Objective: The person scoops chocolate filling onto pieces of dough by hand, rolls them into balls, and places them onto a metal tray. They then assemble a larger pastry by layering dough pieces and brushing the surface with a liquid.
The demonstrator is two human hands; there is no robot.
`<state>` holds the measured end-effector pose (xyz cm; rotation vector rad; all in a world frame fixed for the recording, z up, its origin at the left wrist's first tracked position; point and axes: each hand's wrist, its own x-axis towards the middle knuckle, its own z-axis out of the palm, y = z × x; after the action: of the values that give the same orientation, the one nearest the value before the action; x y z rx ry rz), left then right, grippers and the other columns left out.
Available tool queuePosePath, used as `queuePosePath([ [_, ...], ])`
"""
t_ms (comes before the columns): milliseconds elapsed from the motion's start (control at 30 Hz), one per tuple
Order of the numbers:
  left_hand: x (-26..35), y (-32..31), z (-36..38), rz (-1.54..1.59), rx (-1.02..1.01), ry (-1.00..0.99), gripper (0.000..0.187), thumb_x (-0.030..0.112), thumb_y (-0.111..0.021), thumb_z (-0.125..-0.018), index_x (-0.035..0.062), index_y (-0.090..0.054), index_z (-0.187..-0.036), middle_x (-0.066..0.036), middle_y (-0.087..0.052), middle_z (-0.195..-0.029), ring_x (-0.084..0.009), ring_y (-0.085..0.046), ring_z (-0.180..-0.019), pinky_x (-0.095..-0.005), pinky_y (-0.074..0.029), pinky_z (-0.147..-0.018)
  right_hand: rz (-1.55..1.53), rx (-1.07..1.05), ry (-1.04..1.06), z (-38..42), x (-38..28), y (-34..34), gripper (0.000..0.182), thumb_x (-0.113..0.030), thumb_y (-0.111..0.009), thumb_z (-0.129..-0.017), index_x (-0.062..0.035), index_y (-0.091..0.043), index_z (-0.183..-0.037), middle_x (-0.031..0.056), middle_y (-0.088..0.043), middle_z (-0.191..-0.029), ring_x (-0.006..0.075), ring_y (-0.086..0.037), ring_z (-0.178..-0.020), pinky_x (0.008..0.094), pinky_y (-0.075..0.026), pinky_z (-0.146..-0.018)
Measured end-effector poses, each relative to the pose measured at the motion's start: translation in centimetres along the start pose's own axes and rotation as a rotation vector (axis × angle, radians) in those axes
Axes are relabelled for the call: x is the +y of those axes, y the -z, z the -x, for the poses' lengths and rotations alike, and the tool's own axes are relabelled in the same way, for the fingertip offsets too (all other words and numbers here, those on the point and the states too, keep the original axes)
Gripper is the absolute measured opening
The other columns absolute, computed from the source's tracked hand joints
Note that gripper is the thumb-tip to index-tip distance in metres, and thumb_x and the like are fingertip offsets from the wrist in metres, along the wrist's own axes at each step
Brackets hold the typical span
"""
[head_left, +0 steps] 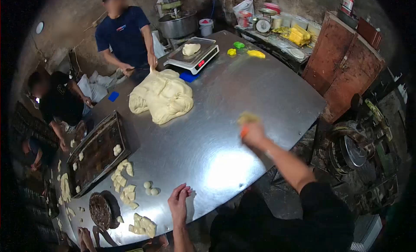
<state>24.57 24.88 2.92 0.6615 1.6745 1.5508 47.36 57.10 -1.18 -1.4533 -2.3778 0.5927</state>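
Observation:
My right hand (255, 135) is stretched out over the metal table and closed on what looks like a brush (248, 118). Motion blurs it; a yellowish tan end and an orange part show. By the near table edge, my left hand (178, 203) is loosely curled with nothing visible in it, its fingertips slightly apart. Left of it sit several small dough balls (151, 189) and cut dough pieces (143, 226). Farther off, a large mound of dough (162, 98) rests on the metal table (260, 96), and a co-worker's hand (152, 62) pulls up a strand of it.
A digital scale (193, 57) bearing a dough lump (191, 49) stands at the back. Left are a dark baking tray (97, 152) and a round dark pan (100, 210). Several co-workers stand along the left side. A rusty cabinet (340, 65) is beyond the right edge.

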Motion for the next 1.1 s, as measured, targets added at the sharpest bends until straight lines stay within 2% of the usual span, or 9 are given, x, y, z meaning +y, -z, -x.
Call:
queuePosePath([
  [133,-0.8,2.1,2.6,-0.05,0.081,0.051,0.026,0.01,-0.054,-0.092,-0.0047,-0.059,-0.113,-0.011,-0.066,-0.093,-0.0127,-0.061,-0.076,-0.0246,-0.051,-0.069,-0.238,-0.214,0.695,10.9,-8.3,-3.9,0.015,-0.011,-0.063,-0.074,-0.012,-0.06,-0.088,0.0113,-0.06,-0.102,0.0288,-0.059,-0.102,0.0382,-0.054,-0.076],
  [300,-0.8,10.9,9.6,-0.245,0.676,0.209,0.024,0.013,-0.053,-0.092,-0.0018,-0.063,-0.108,-0.001,-0.061,-0.072,-0.0052,-0.046,-0.056,-0.0209,-0.038,-0.05,0.002,0.094,-0.191,6.7,1.8,6.8,0.017,-0.021,-0.054,-0.09,-0.0069,-0.063,-0.095,0.0108,-0.066,-0.074,0.0258,-0.066,-0.07,0.0399,-0.05,-0.063],
  [333,-2.5,12.7,11.6,-0.218,0.768,0.2,0.023,0.012,-0.052,-0.092,-0.0024,-0.063,-0.106,-0.001,-0.061,-0.072,-0.0057,-0.047,-0.056,-0.0214,-0.038,-0.051,0.306,0.151,-0.263,5.5,6.0,7.0,0.017,-0.021,-0.051,-0.091,-0.011,-0.062,-0.098,0.0115,-0.067,-0.087,0.0286,-0.066,-0.08,0.0395,-0.05,-0.068],
  [433,-6.2,15.1,15.0,-0.191,0.942,0.139,0.021,0.012,-0.051,-0.093,-0.0036,-0.063,-0.103,-0.002,-0.062,-0.073,-0.0072,-0.052,-0.06,-0.0219,-0.039,-0.052,0.606,0.263,-0.046,3.0,20.7,4.0,0.025,-0.008,-0.058,-0.081,-0.0128,-0.059,-0.106,0.0173,-0.05,-0.128,0.0365,-0.056,-0.106,0.0461,-0.049,-0.085],
  [567,-5.3,13.8,17.0,-0.144,0.987,0.263,0.024,0.015,-0.053,-0.092,-0.0014,-0.062,-0.107,-0.002,-0.065,-0.075,-0.0039,-0.047,-0.055,-0.0208,-0.035,-0.048,0.759,0.073,-0.066,2.6,17.4,2.2,0.037,-0.012,-0.06,-0.079,-0.0095,-0.056,-0.116,0.0186,-0.055,-0.121,0.0386,-0.056,-0.106,0.0465,-0.045,-0.091],
  [733,-5.7,16.4,16.4,-0.152,0.963,0.251,0.027,0.019,-0.054,-0.092,0.001,-0.062,-0.11,-0.004,-0.065,-0.078,-0.0049,-0.05,-0.057,-0.0214,-0.041,-0.051,-0.056,-0.239,0.182,5.3,-7.2,-4.3,0.038,-0.01,-0.063,-0.079,-0.0015,-0.057,-0.116,0.0192,-0.063,-0.109,0.034,-0.061,-0.101,0.0378,-0.048,-0.088],
  [800,-5.7,18.7,16.1,-0.144,0.957,0.258,0.027,0.02,-0.054,-0.092,0.0006,-0.062,-0.11,-0.004,-0.065,-0.078,-0.0053,-0.051,-0.058,-0.0216,-0.042,-0.052,-0.405,-0.467,0.35,7.7,-14.2,-11.3,0.035,-0.012,-0.06,-0.082,-0.0021,-0.059,-0.115,0.017,-0.067,-0.101,0.0217,-0.065,-0.092,0.031,-0.051,-0.078],
  [900,-6.9,23.0,16.0,-0.304,0.919,0.197,0.028,0.019,-0.055,-0.091,-0.0002,-0.062,-0.11,-0.005,-0.065,-0.079,-0.0064,-0.053,-0.059,-0.0222,-0.043,-0.053,-0.459,-0.723,0.53,12.5,-27.8,-16.5,0.025,-0.014,-0.059,-0.086,-0.0013,-0.063,-0.107,0.0141,-0.068,-0.092,0.0218,-0.067,-0.083,0.0304,-0.052,-0.073],
  [1100,-7.4,30.0,14.2,-0.144,0.846,0.205,0.026,0.012,-0.054,-0.089,-0.0004,-0.062,-0.11,-0.008,-0.067,-0.083,-0.0083,-0.055,-0.06,-0.0228,-0.046,-0.056,-0.156,-0.53,0.601,14.8,-44.6,-27.9,0.022,-0.022,-0.059,-0.083,-0.0029,-0.064,-0.092,0.0195,-0.064,-0.093,0.0363,-0.062,-0.086,0.043,-0.049,-0.075],
])
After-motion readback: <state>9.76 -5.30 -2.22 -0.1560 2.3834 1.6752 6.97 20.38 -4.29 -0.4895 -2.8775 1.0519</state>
